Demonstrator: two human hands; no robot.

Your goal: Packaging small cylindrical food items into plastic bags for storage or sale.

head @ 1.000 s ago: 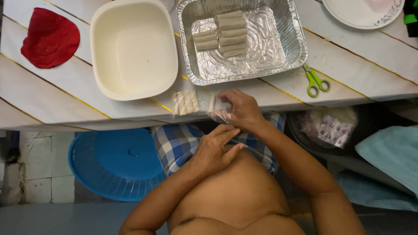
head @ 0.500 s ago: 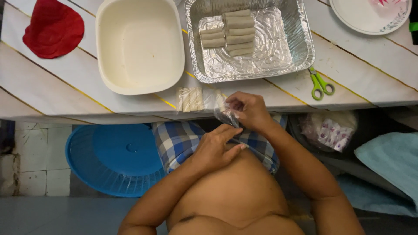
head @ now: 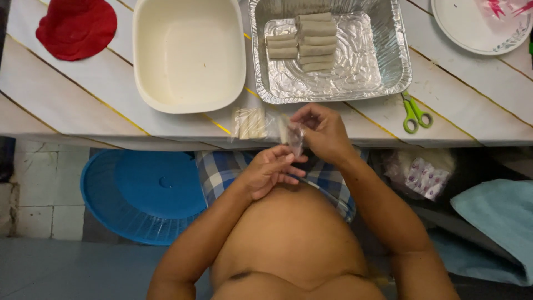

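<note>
Head view: both hands are pinching a clear bag (head: 294,139) at the tabletop's (head: 83,105) near edge, the right hand (head: 322,133) gripping its top, the left hand (head: 269,172) its lower end. The bag's sticks (head: 250,123) are lying on the tabletop beside a foil tray (head: 400,66).

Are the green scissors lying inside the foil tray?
No, the green scissors lie on the table just outside the foil tray, off its near right corner.

Crinkled shiny foil tray (head: 388,72), matt plastic tub (head: 145,83), clear glossy plastic bag (head: 277,129).
</note>
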